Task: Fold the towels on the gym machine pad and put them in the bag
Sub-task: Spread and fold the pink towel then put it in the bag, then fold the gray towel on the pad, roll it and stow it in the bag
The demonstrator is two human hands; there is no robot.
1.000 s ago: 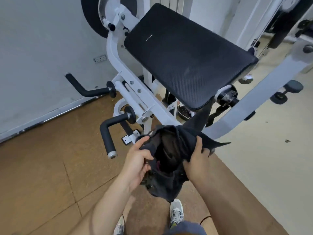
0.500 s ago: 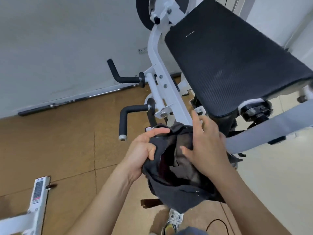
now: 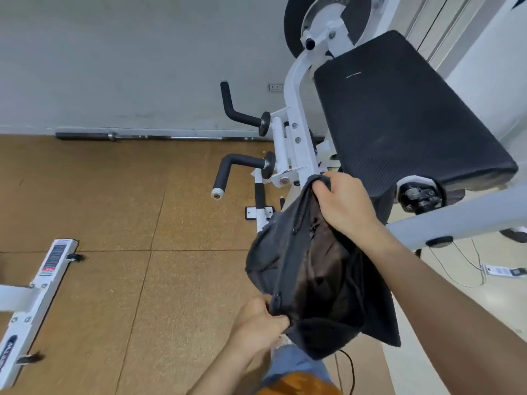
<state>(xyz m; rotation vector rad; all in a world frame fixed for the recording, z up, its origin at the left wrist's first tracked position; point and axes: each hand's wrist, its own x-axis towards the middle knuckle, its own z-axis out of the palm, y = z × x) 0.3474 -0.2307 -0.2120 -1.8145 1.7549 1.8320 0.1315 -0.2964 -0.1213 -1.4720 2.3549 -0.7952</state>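
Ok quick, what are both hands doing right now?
Left hand: gripping the bag's near rim.
Right hand: gripping the bag's far rim.

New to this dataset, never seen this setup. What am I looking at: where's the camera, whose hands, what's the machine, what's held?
No robot here: a person wears one wide-angle camera on the head, looking down at their own hands. The current picture is that head view. The white-framed gym machine carries a black pad, the work surface. The left hand grips the near edge of a dark grey bag, and the right hand grips its far edge, holding the mouth open. Brownish fabric shows inside; I cannot tell whether it is a towel. A barbell lies by the wall.
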